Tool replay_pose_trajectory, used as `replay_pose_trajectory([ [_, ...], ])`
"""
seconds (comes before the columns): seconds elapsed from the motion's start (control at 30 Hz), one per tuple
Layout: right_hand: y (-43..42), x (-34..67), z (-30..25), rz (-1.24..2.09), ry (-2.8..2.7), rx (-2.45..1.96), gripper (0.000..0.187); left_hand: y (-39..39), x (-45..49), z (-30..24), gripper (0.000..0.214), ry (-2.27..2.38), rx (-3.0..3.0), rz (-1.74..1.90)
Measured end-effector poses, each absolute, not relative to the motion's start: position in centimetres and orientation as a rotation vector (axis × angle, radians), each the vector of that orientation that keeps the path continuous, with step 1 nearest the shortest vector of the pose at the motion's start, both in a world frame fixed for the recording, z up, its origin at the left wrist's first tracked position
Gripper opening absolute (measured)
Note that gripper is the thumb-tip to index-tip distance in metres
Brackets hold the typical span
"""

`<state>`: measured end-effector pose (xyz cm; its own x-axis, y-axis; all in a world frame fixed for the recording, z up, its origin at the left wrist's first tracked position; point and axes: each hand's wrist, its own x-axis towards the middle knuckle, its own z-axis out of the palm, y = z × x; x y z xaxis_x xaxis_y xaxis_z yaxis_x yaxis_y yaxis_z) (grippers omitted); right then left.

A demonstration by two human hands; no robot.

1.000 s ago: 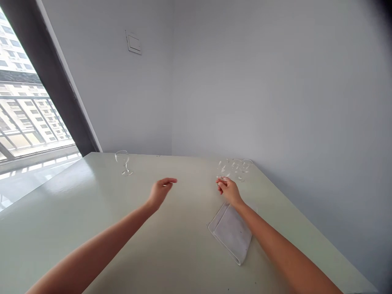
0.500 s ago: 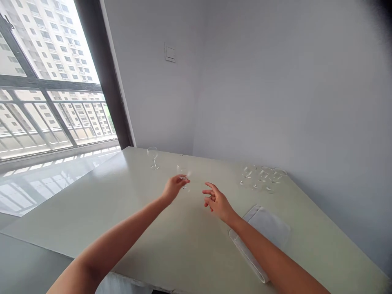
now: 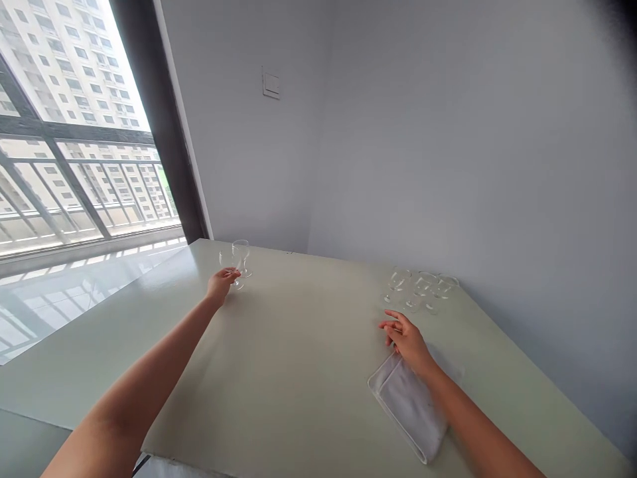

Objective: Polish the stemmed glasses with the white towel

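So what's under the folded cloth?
The folded cloth lies on the table, whose top shows beside it. Whether anything is tucked underneath can't be seen, because the cloth covers that spot.

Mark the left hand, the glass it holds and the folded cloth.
Left hand (image 3: 219, 285): head view, back of the hand.
Held glass (image 3: 227, 260): head view, on the bowl.
Folded cloth (image 3: 409, 406): head view, top face.

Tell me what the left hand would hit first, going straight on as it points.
Probably the farther glass: the left hand, its fingers around the nearer glass, points that way. The glasses look nearly overlapping, so the gap is unclear.
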<state>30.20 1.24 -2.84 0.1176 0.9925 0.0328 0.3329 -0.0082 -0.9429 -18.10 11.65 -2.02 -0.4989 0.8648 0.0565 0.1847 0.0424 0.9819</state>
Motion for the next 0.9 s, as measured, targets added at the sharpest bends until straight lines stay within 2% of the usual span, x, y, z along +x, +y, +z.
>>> replay_pose_trajectory([
  [0.27,4.5,33.4,-4.2,0.79,-1.016,-1.553,0.039,12.3,-19.2,-2.4,0.047,1.782,1.023,1.478],
  [0.53,10.1,33.6,-4.5,0.777,-0.938,-1.488,0.058,12.5,-19.4,-2.8,0.047,1.794,1.024,1.46],
  [0.73,12.5,32.8,-5.2,0.859,-0.923,-1.48,0.048,12.7,-19.2,-3.4,0.034,1.841,1.014,1.441],
  [0.9,12.4,31.7,-5.3,0.845,-0.939,-1.487,0.033,12.4,-18.4,-2.9,0.03,1.877,0.986,1.428],
])
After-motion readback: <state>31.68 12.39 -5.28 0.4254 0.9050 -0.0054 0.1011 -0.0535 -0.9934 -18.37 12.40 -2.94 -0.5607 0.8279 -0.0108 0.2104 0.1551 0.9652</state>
